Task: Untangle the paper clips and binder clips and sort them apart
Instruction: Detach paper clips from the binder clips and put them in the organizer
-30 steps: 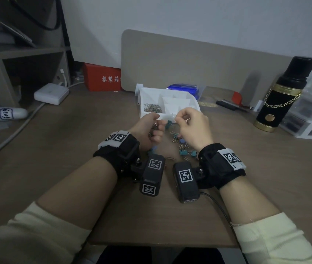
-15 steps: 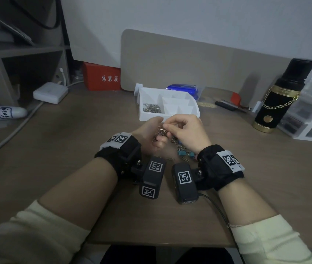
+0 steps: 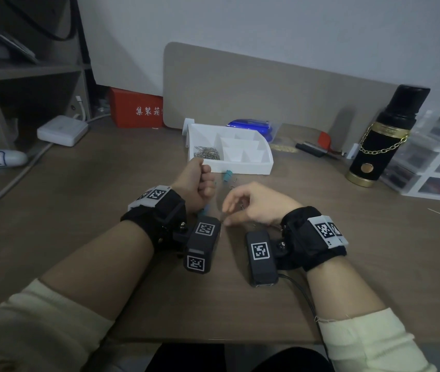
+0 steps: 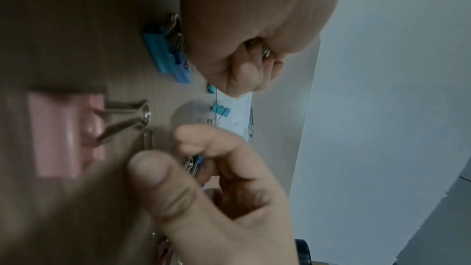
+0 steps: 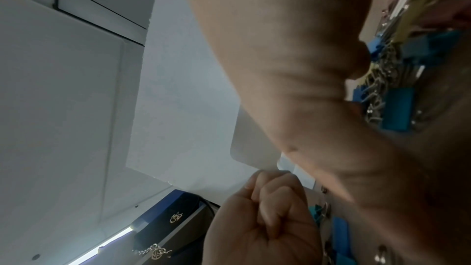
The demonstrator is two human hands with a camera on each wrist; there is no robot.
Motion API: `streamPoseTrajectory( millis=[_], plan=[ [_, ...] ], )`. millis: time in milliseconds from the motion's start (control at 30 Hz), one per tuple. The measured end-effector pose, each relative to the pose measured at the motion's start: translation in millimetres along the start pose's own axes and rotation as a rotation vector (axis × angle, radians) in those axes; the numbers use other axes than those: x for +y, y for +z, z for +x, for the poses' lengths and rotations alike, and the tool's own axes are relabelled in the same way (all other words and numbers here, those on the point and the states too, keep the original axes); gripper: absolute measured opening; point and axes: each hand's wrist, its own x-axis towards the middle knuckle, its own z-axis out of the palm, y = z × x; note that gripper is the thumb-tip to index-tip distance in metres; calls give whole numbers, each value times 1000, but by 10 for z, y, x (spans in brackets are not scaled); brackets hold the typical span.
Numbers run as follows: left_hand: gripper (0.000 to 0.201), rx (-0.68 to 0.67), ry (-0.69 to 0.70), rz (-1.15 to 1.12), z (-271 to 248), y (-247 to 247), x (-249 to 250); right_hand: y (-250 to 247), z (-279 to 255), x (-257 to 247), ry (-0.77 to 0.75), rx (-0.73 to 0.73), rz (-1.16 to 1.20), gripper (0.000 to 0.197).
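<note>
Left hand (image 3: 196, 183): curled into a fist on the desk (image 3: 106, 197), just in front of the left corner of the white divided tray (image 3: 240, 167). The left wrist view shows a silver wire end inside my folded fingers, which looks like a paper clip (image 4: 266, 52).
Sorted paper clips (image 3: 208, 153): a grey pile in the tray's left compartment.
Loose blue binder clip (image 3: 226, 175): on the desk against the tray's front wall, just to the right of my left fist.
Right hand (image 3: 256, 205): in front of the tray and nearer to me, palm down with the fingers bent. My thumb (image 4: 153, 170) and forefinger close on wire loops of the tangled clips (image 5: 382, 80).
Tangled clips: blue binder clips meshed with wire paper clips, on the desk under my right palm, in front of the tray.
Pink binder clip (image 4: 58, 136): blurred, beside that tangle.
Black flask (image 3: 385, 140): upright, well to the right of the tray.
</note>
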Motion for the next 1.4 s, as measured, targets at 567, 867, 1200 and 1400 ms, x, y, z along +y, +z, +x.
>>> streamPoseTrajectory(
  millis=[567, 867, 1200, 1400],
  plan=[
    [30, -88, -188, 198, -107, 106, -76, -4, 102, 44, 12, 561, 36, 11],
    [34, -137, -197, 309, -142, 175, -141, 7, 56, -16, -73, 633, 259, 8],
    [38, 6, -3, 162, -153, 180, -166, -60, -73, 74, 35, 488, 30, 11],
    [42, -38, -7, 129, -162, 161, -153, -106, -217, 126, 145, 187, -18, 27]
  ],
)
